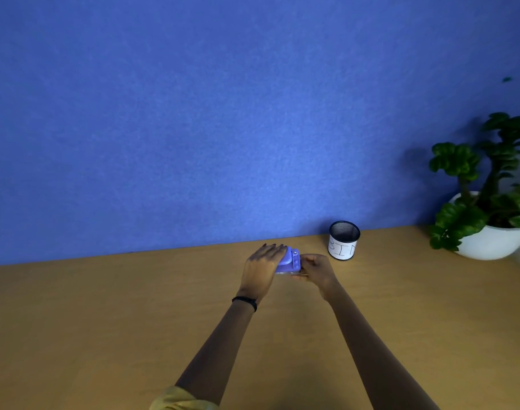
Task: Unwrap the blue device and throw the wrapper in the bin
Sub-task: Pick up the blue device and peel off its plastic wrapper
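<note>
2 hands met on the blue device (pixel 288 259), a rounded plastic block in clear wrapper (pixel 287 272), resting mid-surface. Left hand (pixel 263 266) lay cupped over it, fingers grasping; right hand (pixel 316 269) pinched its right end. Mesh bin (pixel 343 240) stood just right. Tan wooden surface (pixel 105 321), blue wall (pixel 193 113), potted plant (pixel 486 196).

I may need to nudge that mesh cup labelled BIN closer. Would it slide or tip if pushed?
The bin is a short, wide, upright mesh cylinder, so it probably slides rather than tips if pushed low. It looks empty and thin-walled, so it is likely light and could skid easily on the smooth wooden table. Its paper label may crease under a firm squeeze.
</note>
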A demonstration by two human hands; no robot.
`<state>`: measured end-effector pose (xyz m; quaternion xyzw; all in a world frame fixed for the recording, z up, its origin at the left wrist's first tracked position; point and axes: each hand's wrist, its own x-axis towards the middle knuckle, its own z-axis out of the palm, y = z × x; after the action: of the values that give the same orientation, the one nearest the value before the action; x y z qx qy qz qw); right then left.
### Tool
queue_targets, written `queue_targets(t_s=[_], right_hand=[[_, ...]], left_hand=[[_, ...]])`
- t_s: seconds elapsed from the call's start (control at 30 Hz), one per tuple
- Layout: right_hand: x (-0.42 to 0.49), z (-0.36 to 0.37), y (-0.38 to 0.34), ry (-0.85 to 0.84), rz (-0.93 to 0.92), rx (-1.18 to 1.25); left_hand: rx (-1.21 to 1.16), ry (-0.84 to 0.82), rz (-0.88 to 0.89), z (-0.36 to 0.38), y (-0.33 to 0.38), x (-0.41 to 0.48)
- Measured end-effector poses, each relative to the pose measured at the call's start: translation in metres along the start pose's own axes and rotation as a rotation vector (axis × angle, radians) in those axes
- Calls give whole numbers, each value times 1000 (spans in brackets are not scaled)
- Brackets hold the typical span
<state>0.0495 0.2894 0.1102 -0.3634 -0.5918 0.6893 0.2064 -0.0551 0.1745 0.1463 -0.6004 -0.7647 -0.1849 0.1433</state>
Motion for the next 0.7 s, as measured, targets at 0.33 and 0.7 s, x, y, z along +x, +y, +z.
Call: queue_targets(t_s=[0.33,0.7], right_hand=[[5,-4,2,30,40,21],[21,-29,17,140,73,53]], left_hand=[[-19,-15,3,0,0,5],[-63,-83,-59,12,0,13]])
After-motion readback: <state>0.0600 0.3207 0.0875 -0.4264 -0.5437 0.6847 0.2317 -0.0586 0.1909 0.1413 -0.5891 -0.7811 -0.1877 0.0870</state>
